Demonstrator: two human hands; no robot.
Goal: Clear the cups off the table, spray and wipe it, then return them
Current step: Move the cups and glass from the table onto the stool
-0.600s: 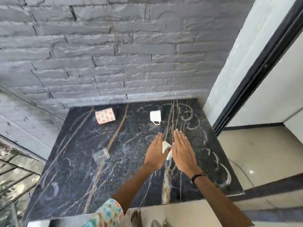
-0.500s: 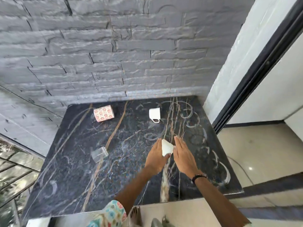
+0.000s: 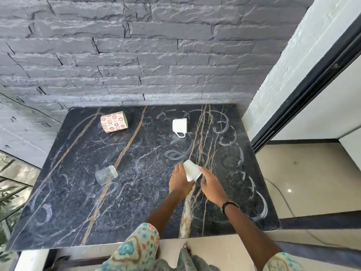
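Lift the white paper cup [image 3: 191,170] straight up with even pressure from both sides so its thin wall does not crush, then carry it clear of the black marble table [image 3: 136,192]. It lies tilted between the left hand [image 3: 178,181] and right hand [image 3: 212,185], fingers curled against its sides, grasping it; farther back lie a glass tumbler [image 3: 106,175], white mug [image 3: 179,125] and floral cup [image 3: 114,121]

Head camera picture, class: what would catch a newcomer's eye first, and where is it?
Near the front right of the black veined marble table, the left hand and right hand hold a white paper cup between them. Behind lie a red-flowered mug at back left, a white handled cup at back centre, and a clear glass tipped on the left.
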